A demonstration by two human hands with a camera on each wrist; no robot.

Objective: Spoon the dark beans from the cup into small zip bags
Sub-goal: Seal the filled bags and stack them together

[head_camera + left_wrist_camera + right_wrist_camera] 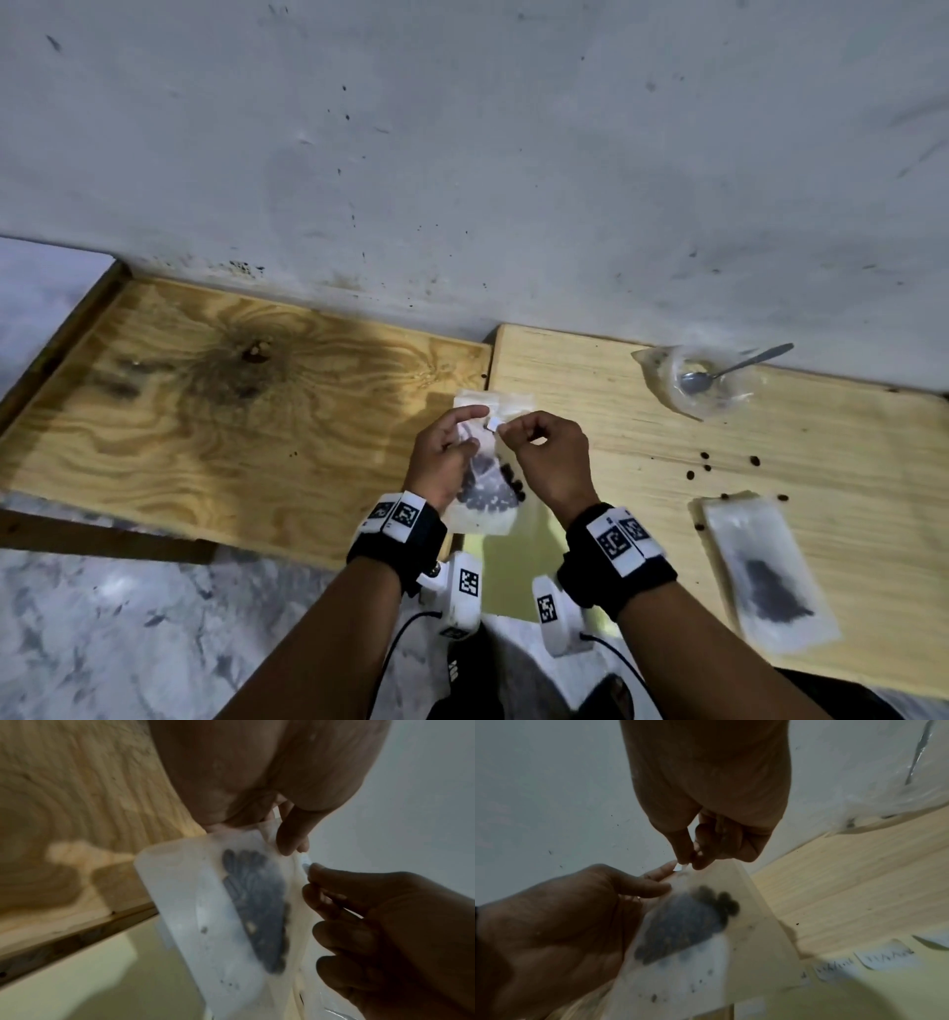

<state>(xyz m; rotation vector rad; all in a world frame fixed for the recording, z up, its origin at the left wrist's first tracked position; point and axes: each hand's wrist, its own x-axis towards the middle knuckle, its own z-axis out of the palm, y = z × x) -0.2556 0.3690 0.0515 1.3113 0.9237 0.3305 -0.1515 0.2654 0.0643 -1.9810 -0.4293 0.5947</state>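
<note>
the right hand (552, 455) has its thumb and forefinger pinched together on the small white slider tab at the mouth of a small zip bag (485, 493), the other fingers (746, 845) curled in behind. the left hand (444, 457) steadies the same bag from the other side, forefinger stretched along the top edge and thumb pressed against the film, so its fingers are clamped lightly on the bag rather than spread free. the bag hangs between the two hands above the near edge of the table (590, 411), with a clump of dark beans (488, 496) settled in its lower part. by the look of it this bag is filled and is being sealed. to the right a second filled bag (770, 570) lies flat on the table, so at least one is already done. farther back the clear cup (701, 380) sits near the wall with the spoon (734, 367) resting in it; it looks almost empty, though the film blurs it. a few loose beans (706, 465) lie scattered between cup and bag, and picking those up may be most of what is left.
</note>
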